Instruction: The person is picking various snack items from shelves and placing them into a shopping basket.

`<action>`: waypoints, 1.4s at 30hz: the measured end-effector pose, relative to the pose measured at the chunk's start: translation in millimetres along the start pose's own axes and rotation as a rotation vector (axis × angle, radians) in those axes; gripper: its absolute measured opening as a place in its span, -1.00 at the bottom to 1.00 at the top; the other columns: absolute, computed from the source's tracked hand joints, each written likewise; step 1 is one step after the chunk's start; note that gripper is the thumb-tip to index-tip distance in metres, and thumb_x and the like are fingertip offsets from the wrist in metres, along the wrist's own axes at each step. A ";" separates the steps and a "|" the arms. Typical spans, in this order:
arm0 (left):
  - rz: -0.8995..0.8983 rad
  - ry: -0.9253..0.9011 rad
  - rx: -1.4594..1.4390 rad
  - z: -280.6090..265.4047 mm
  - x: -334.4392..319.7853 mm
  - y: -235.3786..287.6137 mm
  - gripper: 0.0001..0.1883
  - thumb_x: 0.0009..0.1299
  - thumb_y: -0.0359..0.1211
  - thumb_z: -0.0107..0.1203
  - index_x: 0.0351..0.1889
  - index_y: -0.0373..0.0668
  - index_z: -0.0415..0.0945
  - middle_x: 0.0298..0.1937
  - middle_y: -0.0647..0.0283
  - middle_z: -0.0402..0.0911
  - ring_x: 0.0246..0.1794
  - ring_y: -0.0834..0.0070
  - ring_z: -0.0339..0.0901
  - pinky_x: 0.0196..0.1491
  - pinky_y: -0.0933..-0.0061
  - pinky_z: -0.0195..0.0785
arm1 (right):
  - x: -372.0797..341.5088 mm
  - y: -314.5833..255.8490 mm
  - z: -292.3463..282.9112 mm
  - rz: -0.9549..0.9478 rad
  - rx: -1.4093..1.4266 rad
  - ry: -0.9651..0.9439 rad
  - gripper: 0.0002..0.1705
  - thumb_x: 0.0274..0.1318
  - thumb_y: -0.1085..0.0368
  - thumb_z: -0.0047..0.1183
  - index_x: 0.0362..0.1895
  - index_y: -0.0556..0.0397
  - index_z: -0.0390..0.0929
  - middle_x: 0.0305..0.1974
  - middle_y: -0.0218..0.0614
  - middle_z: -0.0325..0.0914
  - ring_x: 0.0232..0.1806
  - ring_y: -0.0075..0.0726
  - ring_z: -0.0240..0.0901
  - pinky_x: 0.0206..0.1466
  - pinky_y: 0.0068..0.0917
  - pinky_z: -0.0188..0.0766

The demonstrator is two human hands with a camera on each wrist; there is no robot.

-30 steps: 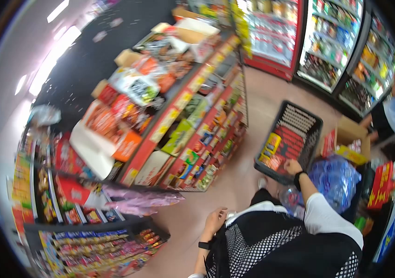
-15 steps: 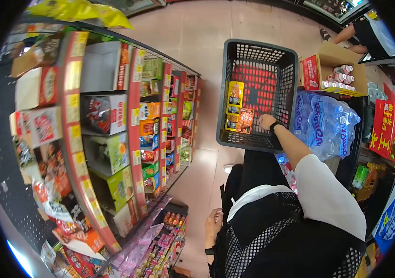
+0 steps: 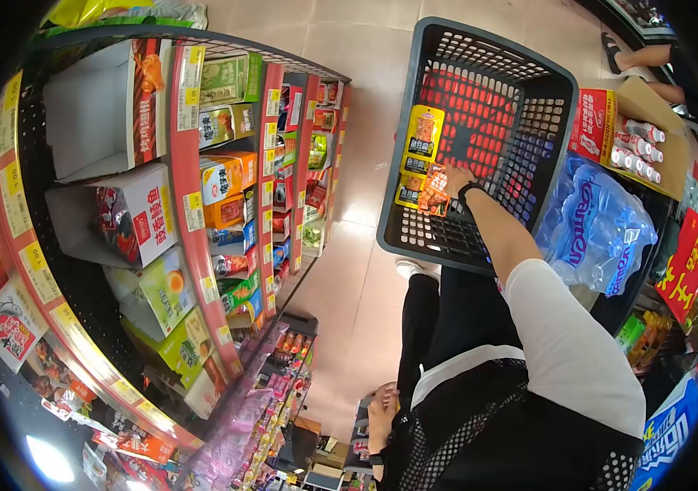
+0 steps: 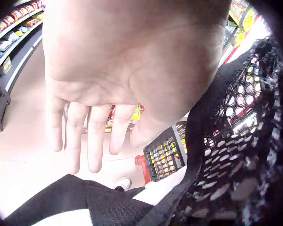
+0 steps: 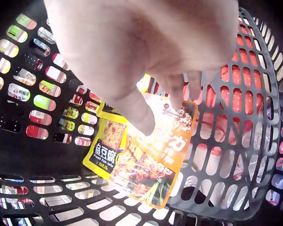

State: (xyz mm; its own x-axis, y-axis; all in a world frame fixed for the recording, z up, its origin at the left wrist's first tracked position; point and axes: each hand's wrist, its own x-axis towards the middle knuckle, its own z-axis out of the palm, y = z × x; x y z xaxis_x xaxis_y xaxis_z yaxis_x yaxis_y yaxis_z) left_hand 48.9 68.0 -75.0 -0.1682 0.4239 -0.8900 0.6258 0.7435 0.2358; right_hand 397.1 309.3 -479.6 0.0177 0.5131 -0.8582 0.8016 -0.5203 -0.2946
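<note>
Inside the black shopping basket (image 3: 563,90), my right hand (image 3: 457,182) pinches an orange snack packet (image 3: 433,193) by its top, the thumb lying over its front in the right wrist view. Yellow fish tofu packets (image 3: 422,135) lie along the basket's left side. One yellow packet (image 5: 108,143) is partly hidden behind the orange one. My left hand (image 3: 381,416) hangs beside my body with nothing in it; the left wrist view shows its palm (image 4: 132,61) and loosely straight fingers.
Snack shelves (image 3: 177,204) line the left of the aisle. Right of the basket are wrapped water bottles (image 3: 598,221) and an open carton (image 3: 652,123) holding several bottles. Another person's legs (image 3: 648,61) show at the top right. Pale floor tiles (image 3: 349,278) run between.
My right hand has moved from beside the orange packet onto its top, and the packet now leans over the yellow ones. The head view has shifted; my left hand still hangs.
</note>
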 end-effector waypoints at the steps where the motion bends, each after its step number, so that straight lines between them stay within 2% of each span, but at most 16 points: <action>1: -0.005 0.005 -0.003 0.9 -4.0 0.8 -0.73 0.41 -0.36 0.00 0.03 -0.23 0.47 -0.25 0.13 0.64 -0.24 0.41 0.61 -0.17 0.46 0.45 | -5.8 -3.6 -5.8 0.032 0.010 -0.119 -0.20 0.11 0.26 -0.03 0.40 0.13 -0.07 0.34 -0.05 0.13 0.39 0.03 0.00 0.44 -0.06 -0.11; 3: -0.080 -0.039 -0.048 2.6 -7.5 3.5 -0.73 0.42 -0.36 0.00 0.03 -0.22 0.46 -0.24 0.15 0.64 -0.23 0.43 0.60 -0.16 0.48 0.43 | -13.8 -9.0 -5.9 0.059 -0.049 -0.162 -0.19 0.13 0.22 -0.06 0.42 0.10 -0.11 0.36 -0.10 0.10 0.42 0.01 -0.06 0.46 -0.08 -0.17; 5: -0.041 -0.029 -0.097 6.4 -13.1 -10.4 -0.73 0.42 -0.35 0.01 0.03 -0.22 0.47 -0.23 0.15 0.64 -0.23 0.43 0.60 -0.16 0.48 0.43 | -9.5 -1.7 9.6 0.072 -0.093 0.153 -0.20 0.12 0.21 -0.04 0.40 0.09 -0.07 0.35 -0.10 0.12 0.44 -0.04 -0.12 0.47 -0.09 -0.21; 9: -0.043 -0.006 -0.113 14.1 -14.6 -23.5 -0.74 0.41 -0.33 0.03 0.02 -0.20 0.48 -0.23 0.12 0.63 -0.24 0.39 0.61 -0.16 0.45 0.43 | -13.7 -5.3 -11.2 0.065 -0.191 -0.010 -0.26 0.08 0.23 0.01 0.33 0.12 0.04 0.33 -0.11 0.15 0.45 -0.04 -0.13 0.47 -0.11 -0.20; 13: 0.005 0.018 -0.105 25.1 -9.7 -60.0 -0.74 0.40 -0.33 0.04 0.01 -0.17 0.48 -0.24 0.09 0.63 -0.21 0.33 0.61 -0.14 0.39 0.44 | 2.4 6.6 12.7 0.060 -0.117 0.081 -0.32 0.04 0.25 0.04 0.26 0.17 0.17 0.22 -0.04 0.31 0.33 0.05 0.12 0.40 -0.11 0.01; 17: -0.013 0.009 -0.133 24.5 -22.1 -72.5 -0.72 0.39 -0.33 0.03 0.03 -0.17 0.47 -0.23 0.07 0.63 -0.21 0.31 0.61 -0.14 0.38 0.45 | -31.6 -2.6 28.8 0.060 -0.143 0.147 -0.67 -0.02 0.24 0.05 -0.10 -0.01 0.55 0.02 -0.12 0.51 0.16 0.05 0.33 0.22 -0.04 0.24; 18: -0.001 0.024 -0.144 26.2 -22.8 -79.4 -0.72 0.39 -0.33 0.03 0.03 -0.17 0.47 -0.23 0.07 0.63 -0.21 0.31 0.61 -0.14 0.38 0.45 | -27.6 0.0 44.3 0.038 -0.192 0.291 -0.79 -0.02 0.22 0.05 -0.29 -0.04 0.63 -0.11 -0.14 0.59 0.07 0.02 0.42 0.09 -0.05 0.35; 21: 0.064 0.089 -0.181 28.1 -23.7 -103.3 -0.71 0.38 -0.33 0.03 0.04 -0.16 0.47 -0.23 0.07 0.63 -0.23 0.31 0.60 -0.16 0.37 0.45 | -40.3 2.5 60.1 -0.197 -0.112 0.446 -0.74 -0.08 0.17 0.14 -0.34 0.09 0.60 -0.40 -0.04 0.62 -0.32 -0.01 0.61 -0.26 -0.15 0.51; 22: 0.098 0.081 -0.157 25.2 -30.5 -112.1 -0.71 0.38 -0.33 0.02 0.04 -0.15 0.47 -0.24 0.08 0.63 -0.23 0.31 0.60 -0.17 0.37 0.45 | -56.8 6.0 58.2 -0.197 -0.059 0.278 -0.62 -0.10 0.18 0.17 -0.18 0.14 0.54 -0.40 -0.02 0.61 -0.32 -0.01 0.60 -0.28 -0.15 0.51; 23: 0.147 0.108 -0.149 28.7 -30.2 -119.2 -0.71 0.38 -0.33 0.02 0.04 -0.15 0.47 -0.25 0.08 0.63 -0.24 0.31 0.59 -0.18 0.37 0.45 | -83.8 -13.9 33.2 -0.252 -0.216 0.098 -0.49 0.14 -0.08 -0.11 0.01 -0.01 0.50 -0.12 -0.04 0.57 -0.11 0.08 0.53 -0.06 -0.14 0.44; 25: 0.183 0.142 -0.225 31.8 -41.8 -144.3 -0.72 0.38 -0.28 0.02 0.03 -0.10 0.48 -0.31 0.06 0.63 -0.27 0.25 0.59 -0.20 0.35 0.45 | -102.5 9.8 65.9 -0.605 0.030 0.391 -0.53 0.17 -0.03 -0.17 0.08 -0.11 0.45 -0.17 -0.10 0.59 -0.13 -0.01 0.53 -0.04 -0.17 0.43; 26: 0.219 0.152 -0.218 35.5 -47.9 -151.8 -0.73 0.38 -0.27 0.02 0.01 -0.08 0.49 -0.31 0.07 0.63 -0.26 0.22 0.59 -0.19 0.33 0.45 | -23.1 69.8 115.0 -0.383 0.174 0.243 -0.53 0.15 -0.04 -0.16 0.05 -0.12 0.48 -0.17 -0.15 0.60 -0.16 -0.06 0.54 -0.08 -0.17 0.45; 28: 0.305 0.226 -0.262 33.3 -54.5 -168.3 -0.74 0.38 -0.26 0.02 -0.01 -0.06 0.49 -0.31 0.07 0.64 -0.25 0.19 0.60 -0.18 0.32 0.46 | -113.4 35.0 85.5 -0.461 -0.041 0.311 -0.61 0.02 -0.04 -0.03 -0.40 0.02 0.60 -0.42 -0.09 0.60 -0.34 -0.04 0.58 -0.26 -0.13 0.48; 30: 0.291 0.319 -0.138 38.6 -58.4 -189.7 -0.74 0.36 -0.21 0.03 -0.04 -0.01 0.50 -0.30 0.09 0.65 -0.22 0.14 0.60 -0.14 0.25 0.46 | -215.4 0.9 72.9 -0.479 0.021 0.393 -0.64 0.07 0.01 -0.02 -0.40 0.05 0.56 -0.41 0.03 0.55 -0.31 0.15 0.52 -0.28 -0.06 0.45; 36: 0.424 0.472 -0.143 51.1 -46.6 -245.8 -0.71 0.32 -0.16 0.05 -0.03 0.02 0.50 -0.28 0.12 0.66 -0.19 0.13 0.59 -0.12 0.18 0.44 | -268.8 31.2 120.8 -0.567 -0.070 0.721 -0.85 -0.01 0.25 0.06 -0.44 0.06 0.55 -0.46 0.03 0.52 -0.35 0.16 0.50 -0.31 -0.12 0.41; 42: 0.523 0.567 -0.144 44.8 -21.1 -276.4 -0.71 0.32 -0.18 0.03 -0.05 -0.04 0.51 -0.29 0.07 0.64 -0.22 0.05 0.58 -0.14 0.14 0.44 | -369.5 -15.2 113.9 -0.661 0.057 0.622 -0.80 0.03 0.25 0.06 -0.28 0.05 0.58 -0.37 0.06 0.55 -0.24 0.16 0.50 -0.22 -0.09 0.40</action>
State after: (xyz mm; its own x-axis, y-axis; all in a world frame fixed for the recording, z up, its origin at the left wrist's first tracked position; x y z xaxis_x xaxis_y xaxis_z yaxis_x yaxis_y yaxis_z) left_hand -86.4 -169.6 -138.9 -0.2664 0.9080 -0.3235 0.6324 0.4179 0.6522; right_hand 310.3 49.9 -205.9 -0.1023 0.9862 -0.1300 0.7326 -0.0137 -0.6805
